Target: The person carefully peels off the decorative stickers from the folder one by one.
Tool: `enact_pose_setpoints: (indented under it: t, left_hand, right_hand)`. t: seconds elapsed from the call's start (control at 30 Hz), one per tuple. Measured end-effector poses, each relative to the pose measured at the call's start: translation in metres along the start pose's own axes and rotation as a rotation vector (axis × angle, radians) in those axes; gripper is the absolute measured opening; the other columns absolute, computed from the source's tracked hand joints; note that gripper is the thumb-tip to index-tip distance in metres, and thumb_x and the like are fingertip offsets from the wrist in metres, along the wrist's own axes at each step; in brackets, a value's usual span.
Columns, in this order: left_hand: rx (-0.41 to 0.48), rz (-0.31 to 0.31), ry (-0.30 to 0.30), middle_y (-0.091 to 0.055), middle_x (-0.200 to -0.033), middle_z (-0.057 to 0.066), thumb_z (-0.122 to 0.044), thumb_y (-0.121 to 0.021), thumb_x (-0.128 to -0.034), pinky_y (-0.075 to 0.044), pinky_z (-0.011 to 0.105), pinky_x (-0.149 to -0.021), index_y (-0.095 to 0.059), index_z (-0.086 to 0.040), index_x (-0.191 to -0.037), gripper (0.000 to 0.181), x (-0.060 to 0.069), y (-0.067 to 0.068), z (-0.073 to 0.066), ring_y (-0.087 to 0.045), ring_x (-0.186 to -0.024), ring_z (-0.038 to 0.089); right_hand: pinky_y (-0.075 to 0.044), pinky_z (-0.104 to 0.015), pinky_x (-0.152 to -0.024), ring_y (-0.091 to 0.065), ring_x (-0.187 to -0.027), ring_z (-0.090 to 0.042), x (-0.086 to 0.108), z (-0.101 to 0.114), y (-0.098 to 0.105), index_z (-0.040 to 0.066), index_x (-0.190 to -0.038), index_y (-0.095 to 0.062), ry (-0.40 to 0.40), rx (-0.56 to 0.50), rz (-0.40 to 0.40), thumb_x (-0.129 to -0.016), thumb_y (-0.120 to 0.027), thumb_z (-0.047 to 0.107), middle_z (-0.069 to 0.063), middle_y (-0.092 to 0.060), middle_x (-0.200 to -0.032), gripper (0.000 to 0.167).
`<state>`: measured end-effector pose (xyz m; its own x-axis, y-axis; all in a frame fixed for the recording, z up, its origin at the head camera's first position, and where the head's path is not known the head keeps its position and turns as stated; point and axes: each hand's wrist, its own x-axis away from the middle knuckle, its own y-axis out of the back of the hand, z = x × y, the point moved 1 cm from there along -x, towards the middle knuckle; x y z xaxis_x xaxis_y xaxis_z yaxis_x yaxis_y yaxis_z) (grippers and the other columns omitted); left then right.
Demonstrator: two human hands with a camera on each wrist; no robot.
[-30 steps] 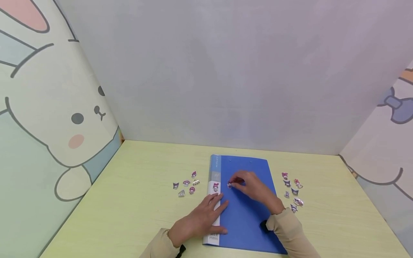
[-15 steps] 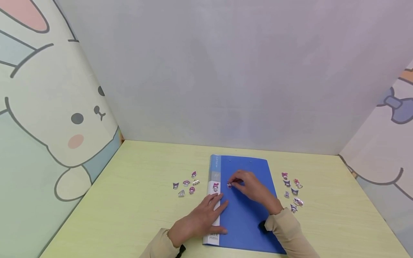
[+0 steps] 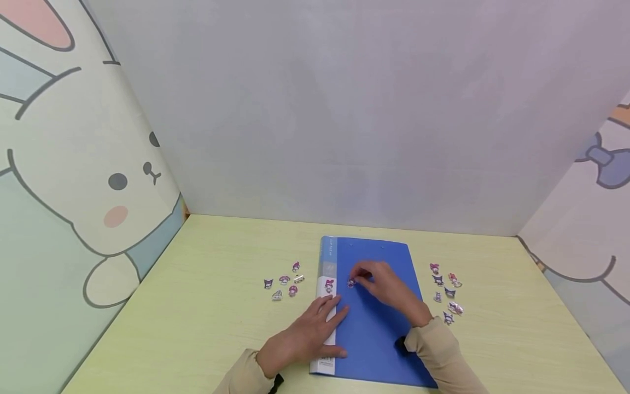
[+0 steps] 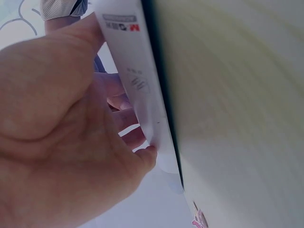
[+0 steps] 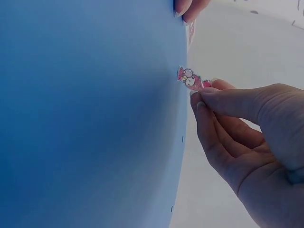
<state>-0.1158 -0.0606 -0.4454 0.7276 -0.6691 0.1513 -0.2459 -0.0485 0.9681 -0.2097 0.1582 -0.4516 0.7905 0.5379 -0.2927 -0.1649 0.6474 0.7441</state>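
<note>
A blue ring-binder-like folder (image 3: 374, 339) lies on the table, its spine strip, light blue and white, along the left side. My right hand (image 3: 386, 287) pinches a small pink cartoon sticker (image 5: 192, 79) between thumb and fingers, just over the upper left of the cover; whether it touches the cover I cannot tell. Spread across the spine and the cover's left edge, my left hand (image 3: 305, 334) rests with fingers extended. Just above those fingers, a pink-eared sticker (image 3: 329, 285) sits on the white part of the spine.
Left of the folder several small stickers (image 3: 284, 279) lie loosely grouped. Another scattered group of stickers (image 3: 450, 293) lies to the right, close to the right forearm. A pale wall (image 3: 344, 120) rises behind the yellowish table (image 3: 197, 306), with cartoon-printed panels at both sides.
My right hand shifts very slightly at the same spot, still pinching the sticker, which tilts a little. The left hand and the folder stay put.
</note>
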Motion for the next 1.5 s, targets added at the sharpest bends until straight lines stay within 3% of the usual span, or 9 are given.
enact_pose_setpoints:
  t: [0.5, 0.63, 0.87, 1.5]
  left_hand:
    - [-0.003, 0.009, 0.010, -0.027, -0.167, 0.007, -0.066, -0.058, -0.0947, -0.030, 0.037, -0.121, -0.035, -0.019, -0.161, 0.085, 0.002, 0.000, 0.000, -0.026, -0.151, 0.027]
    - [0.002, 0.004, 0.006, -0.027, -0.167, 0.007, -0.065, -0.058, -0.0947, -0.031, 0.037, -0.121, -0.036, -0.019, -0.161, 0.084, 0.002, 0.000, 0.000, -0.027, -0.151, 0.027]
    - [0.006, 0.001, -0.002, -0.028, -0.167, 0.007, -0.064, -0.059, -0.0949, -0.032, 0.038, -0.120, -0.036, -0.018, -0.161, 0.084, 0.002, 0.002, -0.001, -0.028, -0.150, 0.027]
    - [0.037, -0.007, -0.009, -0.028, -0.167, 0.008, -0.062, -0.060, -0.0956, -0.032, 0.038, -0.120, -0.036, -0.017, -0.161, 0.083, 0.004, 0.004, -0.001, -0.028, -0.150, 0.027]
  right_hand:
    - [-0.060, -0.038, -0.079, -0.070, -0.087, -0.020, 0.004, -0.010, 0.019, 0.000, -0.105, -0.071, -0.012, -0.008, -0.073, -0.093, -0.072, -0.005, -0.006, -0.073, -0.097, 0.013]
    - [-0.060, -0.038, -0.078, -0.069, -0.085, -0.019, 0.008, -0.015, 0.026, -0.001, -0.107, -0.072, -0.047, 0.022, -0.098, -0.093, -0.072, -0.003, -0.006, -0.073, -0.096, 0.015]
    - [-0.060, -0.037, -0.075, -0.070, -0.083, -0.020, 0.013, -0.020, 0.038, -0.002, -0.107, -0.075, -0.035, 0.072, -0.127, -0.091, -0.074, -0.004, -0.007, -0.074, -0.097, 0.016]
    - [-0.059, -0.041, -0.078, -0.067, -0.084, -0.020, 0.023, -0.032, 0.062, 0.002, -0.101, -0.074, -0.106, 0.094, -0.086, -0.090, -0.075, -0.003, -0.003, -0.073, -0.094, 0.012]
